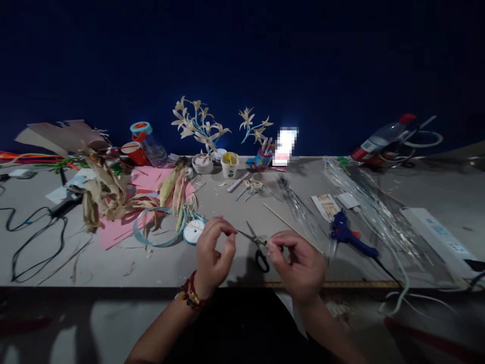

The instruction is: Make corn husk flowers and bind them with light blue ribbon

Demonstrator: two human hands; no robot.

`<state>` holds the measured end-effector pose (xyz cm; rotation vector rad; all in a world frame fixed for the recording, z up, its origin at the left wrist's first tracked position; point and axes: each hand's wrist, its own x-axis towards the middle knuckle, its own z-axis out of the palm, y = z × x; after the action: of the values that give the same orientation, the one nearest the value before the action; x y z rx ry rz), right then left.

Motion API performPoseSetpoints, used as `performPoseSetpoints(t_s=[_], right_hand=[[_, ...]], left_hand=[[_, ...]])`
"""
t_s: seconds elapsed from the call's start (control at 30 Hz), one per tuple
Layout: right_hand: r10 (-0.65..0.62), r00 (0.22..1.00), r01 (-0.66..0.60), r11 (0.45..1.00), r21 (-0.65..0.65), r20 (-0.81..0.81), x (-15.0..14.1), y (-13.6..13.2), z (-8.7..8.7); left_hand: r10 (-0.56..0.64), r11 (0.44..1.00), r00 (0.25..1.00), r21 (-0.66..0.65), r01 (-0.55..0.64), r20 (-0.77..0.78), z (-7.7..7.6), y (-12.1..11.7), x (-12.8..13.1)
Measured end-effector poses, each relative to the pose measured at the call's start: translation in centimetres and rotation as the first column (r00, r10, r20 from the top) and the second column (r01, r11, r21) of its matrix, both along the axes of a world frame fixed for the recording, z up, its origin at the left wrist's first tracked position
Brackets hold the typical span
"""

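My left hand is pinched, its thumb and forefinger closed on the end of a thin stem or wire that runs to the right. My right hand is curled closed around the other end, near a small pale tuft at its fingertips. Black-handled scissors lie on the grey table just behind and between the two hands. A beaded bracelet sits on my left wrist. What the thin piece is made of I cannot make out.
Dried corn husks lie on pink paper at left, with a blue ribbon roll. Husk flowers, small cups and a lit phone stand at the back. A blue glue gun, clear wrap, a power strip lie right; black cables left.
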<state>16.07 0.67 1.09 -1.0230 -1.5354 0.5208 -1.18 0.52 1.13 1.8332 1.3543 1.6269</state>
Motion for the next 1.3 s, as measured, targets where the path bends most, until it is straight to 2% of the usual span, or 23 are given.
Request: performPoseSetpoints(t_s=[0.1,0.17,0.33,0.53,0.67,0.83,0.9,1.0,1.07,1.2,1.3], right_hand=[[0.037,0.999,-0.037,0.999,-0.014,-0.004,-0.1,0.0,-0.5],[0.050,0.999,-0.050,0.998,-0.023,0.006,-0.3,0.1,-0.5],[0.135,0.981,-0.132,0.991,-0.032,0.137,-0.4,0.3,0.7],[0.123,0.957,-0.130,0.991,0.010,0.261,-0.5,0.6,2.2],[0.072,0.953,-0.087,0.996,0.037,0.293,-0.4,0.7,1.8],[-0.057,0.964,0.046,0.998,0.048,0.260,0.7,1.0,1.3],[-0.002,0.966,0.000,1.000,0.006,0.257,0.8,1.0,1.5],[0.142,0.942,-0.133,0.990,-0.051,0.303,0.4,1.0,2.0],[0.173,0.933,-0.161,0.985,-0.063,0.316,-0.1,1.0,2.3],[0.156,0.932,-0.152,0.988,-0.039,0.327,-0.2,1.3,2.2],[0.042,0.949,-0.040,0.999,-0.013,0.313,0.7,1.5,1.9]], left_hand=[[-0.129,0.992,0.990,-0.017,0.128,-0.058,0.6,-0.3,0.2],[-0.145,0.989,0.984,0.007,0.147,-0.100,0.9,-0.3,0.6],[-0.113,0.991,0.979,0.045,0.122,-0.169,1.1,-0.2,0.8],[-0.129,0.990,0.957,0.019,0.138,-0.260,1.4,-0.4,0.5],[-0.114,0.993,0.963,0.009,0.120,-0.244,1.5,-0.6,0.6],[-0.104,0.994,0.971,0.004,0.108,-0.214,1.5,-0.6,0.6],[-0.100,0.995,0.974,0.001,0.103,-0.205,1.5,-0.5,0.5],[-0.108,0.994,0.971,-0.006,0.109,-0.212,1.4,-0.5,0.5],[-0.112,0.994,0.968,-0.008,0.113,-0.223,1.4,-0.5,0.6],[-0.104,0.994,0.969,-0.010,0.105,-0.224,1.5,-0.6,0.5],[-0.091,0.996,0.974,-0.011,0.091,-0.208,1.4,-0.7,0.3]])
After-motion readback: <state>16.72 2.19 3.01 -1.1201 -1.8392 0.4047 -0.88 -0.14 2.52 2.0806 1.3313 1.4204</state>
